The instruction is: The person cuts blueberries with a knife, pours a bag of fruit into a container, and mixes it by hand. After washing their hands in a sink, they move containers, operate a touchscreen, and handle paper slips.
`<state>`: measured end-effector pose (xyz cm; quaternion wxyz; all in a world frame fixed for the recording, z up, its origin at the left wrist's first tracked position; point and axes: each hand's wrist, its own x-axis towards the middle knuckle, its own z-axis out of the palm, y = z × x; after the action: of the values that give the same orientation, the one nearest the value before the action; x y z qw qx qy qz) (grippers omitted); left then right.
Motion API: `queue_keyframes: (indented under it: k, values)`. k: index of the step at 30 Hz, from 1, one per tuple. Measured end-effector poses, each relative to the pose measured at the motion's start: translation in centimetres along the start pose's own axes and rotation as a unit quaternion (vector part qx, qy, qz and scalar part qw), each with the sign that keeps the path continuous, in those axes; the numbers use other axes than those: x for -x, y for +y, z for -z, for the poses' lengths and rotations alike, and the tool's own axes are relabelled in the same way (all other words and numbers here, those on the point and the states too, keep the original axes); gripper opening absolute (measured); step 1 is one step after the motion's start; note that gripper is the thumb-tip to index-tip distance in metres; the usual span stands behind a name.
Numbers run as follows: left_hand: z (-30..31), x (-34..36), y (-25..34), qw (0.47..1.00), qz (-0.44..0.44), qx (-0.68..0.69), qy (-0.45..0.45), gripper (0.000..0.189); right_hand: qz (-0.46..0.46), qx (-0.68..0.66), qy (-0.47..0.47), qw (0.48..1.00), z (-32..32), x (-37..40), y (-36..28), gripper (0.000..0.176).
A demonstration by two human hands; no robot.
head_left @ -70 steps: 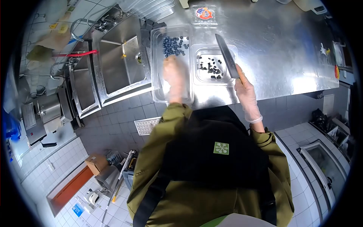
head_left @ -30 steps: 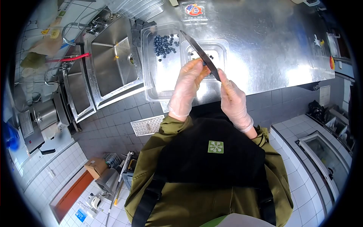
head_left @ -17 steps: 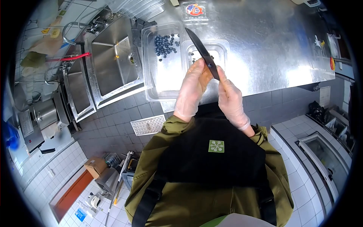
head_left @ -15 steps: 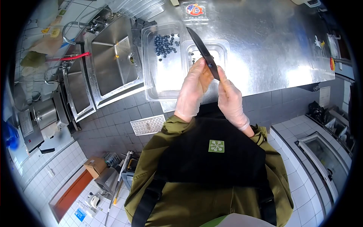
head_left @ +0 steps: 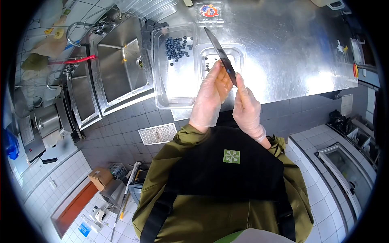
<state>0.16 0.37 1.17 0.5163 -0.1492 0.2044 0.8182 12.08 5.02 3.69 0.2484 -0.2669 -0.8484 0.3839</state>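
Note:
My right hand (head_left: pixel 246 109), in a clear glove, grips the handle of a dark knife (head_left: pixel 221 52) whose blade points up and away over the counter. My gloved left hand (head_left: pixel 211 95) is raised against the blade, fingertips pinching a small blueberry (head_left: pixel 228 70) at the knife's edge. Behind the hands a small clear tub (head_left: pixel 239 54) holds several cut berry pieces. To its left a long clear tray (head_left: pixel 174 81) has several whole blueberries (head_left: pixel 175 46) at its far end.
A steel counter (head_left: pixel 283 48) runs across the top, with a blueberry punnet (head_left: pixel 208 11) at the back. Two steel sinks (head_left: pixel 117 60) with a tap (head_left: pixel 81 28) lie to the left. Grey floor tiles and a floor drain grate (head_left: pixel 157 133) are below.
My left hand left the tray of whole berries and came up to the knife with a berry. The knife swung from over the small tub toward my body, both hands meeting.

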Motion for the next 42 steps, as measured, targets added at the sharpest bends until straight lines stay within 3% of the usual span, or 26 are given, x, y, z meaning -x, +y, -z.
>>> queue_keyframes:
  k: [7,12,16,18,21,30,34,37,42]
  values:
    - [0.3,0.1,-0.2,0.999,0.005,-0.037,0.0,0.025,-0.014,0.026,-0.009,1.0,-0.2,0.2,0.1,0.055]
    - [0.1,0.2,-0.2,0.997,0.0,-0.065,-0.031,0.029,-0.041,-0.031,-0.014,0.999,-0.5,0.1,0.6,0.054]
    - [-0.7,0.5,-0.6,0.983,-0.067,-0.173,-0.005,0.024,-0.118,-0.061,-0.052,0.99,-0.2,0.1,0.8,0.056]
    - [-0.2,0.3,-1.0,0.959,-0.108,-0.263,0.018,0.023,-0.112,-0.084,-0.048,0.989,-0.3,0.1,0.8,0.058]
    - [-0.1,0.2,-1.3,0.951,-0.152,-0.265,0.039,0.017,-0.09,-0.097,-0.034,0.991,-0.6,0.2,1.2,0.059]
    - [-0.1,0.2,-1.3,0.974,-0.123,-0.174,0.077,0.018,-0.071,-0.08,-0.035,0.994,-0.6,0.3,1.0,0.058]
    - [0.4,0.1,-1.3,0.975,-0.121,-0.178,0.06,0.018,-0.03,-0.029,-0.02,0.999,-0.6,0.3,0.9,0.057]
    - [0.6,0.1,-1.4,0.971,-0.113,-0.203,0.054,0.019,-0.061,-0.002,-0.045,0.997,-0.2,0.3,0.4,0.056]
    - [0.8,0.2,-0.8,0.967,-0.078,-0.244,0.013,0.028,-0.075,-0.051,-0.054,0.994,-0.5,0.0,1.2,0.054]
